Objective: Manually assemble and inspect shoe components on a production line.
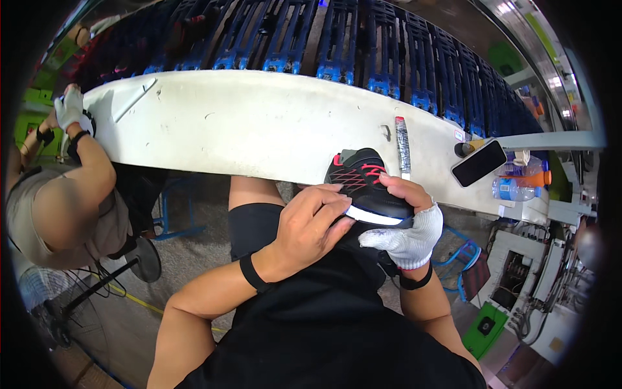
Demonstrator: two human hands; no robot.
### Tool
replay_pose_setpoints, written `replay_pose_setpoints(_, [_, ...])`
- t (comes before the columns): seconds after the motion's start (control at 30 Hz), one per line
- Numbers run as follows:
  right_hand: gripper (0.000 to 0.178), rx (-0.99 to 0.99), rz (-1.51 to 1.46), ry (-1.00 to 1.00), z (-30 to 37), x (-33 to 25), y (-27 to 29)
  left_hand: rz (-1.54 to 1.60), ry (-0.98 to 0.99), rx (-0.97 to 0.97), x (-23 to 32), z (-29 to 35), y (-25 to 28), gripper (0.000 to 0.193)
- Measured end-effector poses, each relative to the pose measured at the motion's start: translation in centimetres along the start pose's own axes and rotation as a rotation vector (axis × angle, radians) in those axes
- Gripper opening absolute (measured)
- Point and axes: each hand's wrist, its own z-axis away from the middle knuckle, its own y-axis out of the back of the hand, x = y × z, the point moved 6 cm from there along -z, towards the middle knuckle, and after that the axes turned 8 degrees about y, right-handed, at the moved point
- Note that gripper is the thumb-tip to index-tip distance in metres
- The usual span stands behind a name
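A black shoe (363, 185) with red laces and red crossed lines on its side is held over the near edge of the white table (259, 117). Its white sole edge faces me. My bare left hand (311, 223) presses its fingertips and thumb against the sole edge on the left. In a white glove with bare fingertips, my right hand (411, 230) grips the toe end, fingers on the upper and thumb beneath. Beyond the shoe lies a knife-like tool (403, 146) with a wrapped handle and red end.
A phone (479, 162), plastic bottles (518, 188) and a small dark round item lie at the table's right end. Blue slatted conveyor racks (337, 42) run along the far side. At left, a co-worker (65, 201) sits near a fan (52, 324).
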Motion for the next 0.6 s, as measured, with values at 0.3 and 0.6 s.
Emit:
replay_pose_setpoints(0.3, [0.082,-0.069,-0.002,0.034,-1.9,-2.0,-2.1,0.253,-0.007,-0.071,2.5,-1.8,0.5,0.039])
replay_pose_setpoints(0.6, [0.067,-0.272,-0.235,0.166,-3.2,-1.5,-2.8,0.124,-0.168,-0.112,1.2,-1.8,2.9,0.036])
